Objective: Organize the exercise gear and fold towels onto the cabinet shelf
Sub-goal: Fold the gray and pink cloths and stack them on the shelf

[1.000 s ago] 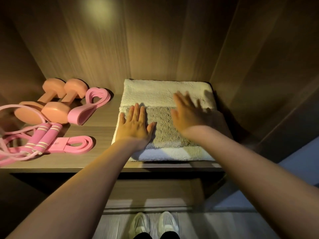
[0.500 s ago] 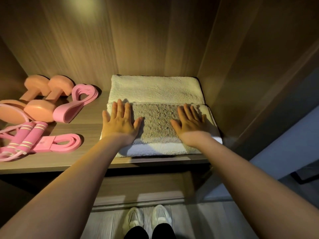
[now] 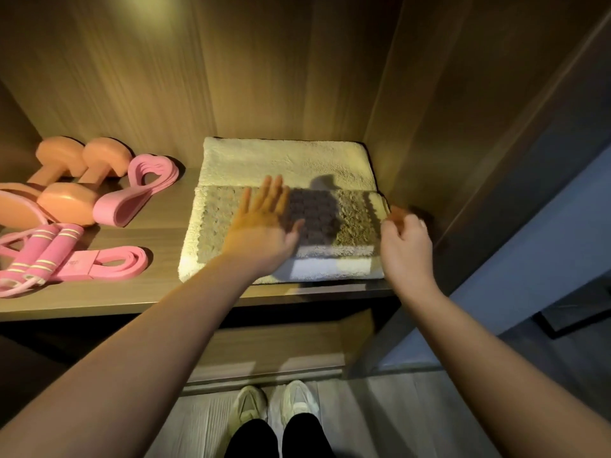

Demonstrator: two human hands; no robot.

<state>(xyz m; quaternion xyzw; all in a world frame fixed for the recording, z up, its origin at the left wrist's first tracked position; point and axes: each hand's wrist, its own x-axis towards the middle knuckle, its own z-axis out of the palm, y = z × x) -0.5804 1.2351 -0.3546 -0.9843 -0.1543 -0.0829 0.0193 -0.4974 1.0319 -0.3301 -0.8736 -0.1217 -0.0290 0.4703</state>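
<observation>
The step in hand is judged to be the final squaring of the towel stack. A folded grey-brown textured towel (image 3: 355, 223) lies on a larger folded cream terry towel (image 3: 287, 160). Both are set at the right end of the wooden cabinet shelf (image 3: 139, 302), close to the side wall.

The left hand (image 3: 264, 223) is held flat over the grey-brown towel, fingers straight and together. Its shadow is thrown to the right, so it is taken to be slightly raised, though contact cannot be ruled out. The right hand (image 3: 405, 249) is placed at the stack's right edge with its fingers curled.

The gear is already laid out at the left of the shelf, apart from the towels. Two orange dumbbells (image 3: 66, 200) lie beside a pink looped resistance band (image 3: 145, 183). Nearer the front lie a pink skipping rope with striped handles (image 3: 43, 249) and a flat pink strap (image 3: 109, 262).

The next move is judged to call for a light, even press to smooth the top towel, and for the right edge to be tucked in line without the layers being dragged.

The right fingertips are smeared by motion, so it cannot be told whether a towel corner is pinched. A white folded layer (image 3: 330, 271) is seen at the front of the stack; whether it is a third towel cannot be decided. The rope and the nearer dumbbell are cut off by the left edge.
</observation>
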